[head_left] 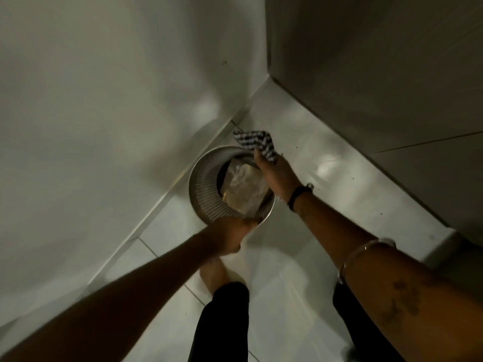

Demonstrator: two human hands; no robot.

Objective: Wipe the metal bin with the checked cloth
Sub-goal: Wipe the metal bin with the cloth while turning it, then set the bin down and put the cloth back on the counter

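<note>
Basically the wipe looks barely underway, if at all. The metal bin (pixel 206 189) stands on the tiled floor (pixel 282 270) near the corner where the wall (pixel 104 100) meets a cabinet (pixel 379 74), perforated inside wall showing, w/ crumpled plastic and paper rubbish (pixel 243 184) in the bottom. The left hand (pixel 232 232) is closed on the rim at approx 6 o'clock, steadying it. The right hand (pixel 274 176) sits at the rim's 2 o'clock edge, fingers clamped round the checked cloth (pixel 257 143), which bunches up past the rim at about 1 o'clock, over the floor not the bin. Can't tell if any cloth actually touches the metal; the palm hides that spot. My read: grip and setup done, no part clearly wiped, so rim, inside mesh and outer wall are all left. Dim light, no visible clean/dirty difference to judge by.
</note>
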